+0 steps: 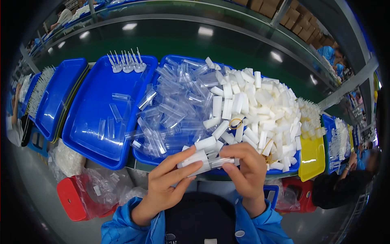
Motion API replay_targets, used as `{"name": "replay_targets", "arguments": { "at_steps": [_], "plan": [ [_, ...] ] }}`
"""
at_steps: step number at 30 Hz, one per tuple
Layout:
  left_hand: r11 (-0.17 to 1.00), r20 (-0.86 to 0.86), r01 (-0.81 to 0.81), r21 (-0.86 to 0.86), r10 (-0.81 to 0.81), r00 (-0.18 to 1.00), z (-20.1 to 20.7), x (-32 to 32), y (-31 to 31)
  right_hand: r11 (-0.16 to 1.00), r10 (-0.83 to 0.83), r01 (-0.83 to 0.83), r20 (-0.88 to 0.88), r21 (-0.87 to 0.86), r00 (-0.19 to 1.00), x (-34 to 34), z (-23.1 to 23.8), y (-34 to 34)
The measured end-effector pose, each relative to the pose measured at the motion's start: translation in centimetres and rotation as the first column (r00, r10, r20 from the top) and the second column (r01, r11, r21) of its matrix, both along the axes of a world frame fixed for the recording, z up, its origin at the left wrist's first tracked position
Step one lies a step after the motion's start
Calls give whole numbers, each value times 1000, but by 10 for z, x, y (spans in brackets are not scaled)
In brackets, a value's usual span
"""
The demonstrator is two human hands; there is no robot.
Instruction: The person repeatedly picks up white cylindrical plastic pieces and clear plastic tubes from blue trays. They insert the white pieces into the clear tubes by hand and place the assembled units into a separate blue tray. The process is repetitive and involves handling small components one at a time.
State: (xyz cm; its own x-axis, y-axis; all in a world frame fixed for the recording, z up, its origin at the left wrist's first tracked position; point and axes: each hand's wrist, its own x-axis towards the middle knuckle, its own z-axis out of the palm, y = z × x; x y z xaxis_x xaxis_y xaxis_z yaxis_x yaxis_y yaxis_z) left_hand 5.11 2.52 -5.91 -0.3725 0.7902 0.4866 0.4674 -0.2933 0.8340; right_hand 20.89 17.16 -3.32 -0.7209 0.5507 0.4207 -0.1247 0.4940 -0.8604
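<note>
My left hand (167,181) is closed around a white block (192,158), its fingers wrapped over the top. My right hand (247,168) pinches a short clear plastic tube (219,162) between thumb and fingers. Tube and block meet end to end in front of my chest; whether one sits inside the other I cannot tell. Just beyond my hands is a large blue tray (142,157). Clear tubes (174,110) are heaped in its left part, and white blocks (260,110) are piled in its right part.
A second blue tray (91,110) at left holds a few clear tubes and several white stemmed pieces (128,63). More blue trays (61,95) lie farther left. A yellow tray (315,158) stands at right. Red stools (71,199) flank me; another person (345,183) works at right.
</note>
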Motion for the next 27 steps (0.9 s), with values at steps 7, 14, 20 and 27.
{"name": "replay_targets", "arguments": {
  "at_steps": [7,14,20,27],
  "plan": [
    [988,-68,-155,12,155,986,2,11,5,980,-171,168,20,104,985,-21,-7,-19],
    [982,-180,-181,50,187,966,-9,14,5,797,-461,394,40,458,886,-34,-6,-39],
    [974,-184,-209,89,222,958,-12,12,3,895,-338,256,179,367,924,-34,0,-33],
    [973,-157,-202,112,218,963,-16,13,6,717,-406,333,-22,613,914,-39,-10,-45]
  ]
}}
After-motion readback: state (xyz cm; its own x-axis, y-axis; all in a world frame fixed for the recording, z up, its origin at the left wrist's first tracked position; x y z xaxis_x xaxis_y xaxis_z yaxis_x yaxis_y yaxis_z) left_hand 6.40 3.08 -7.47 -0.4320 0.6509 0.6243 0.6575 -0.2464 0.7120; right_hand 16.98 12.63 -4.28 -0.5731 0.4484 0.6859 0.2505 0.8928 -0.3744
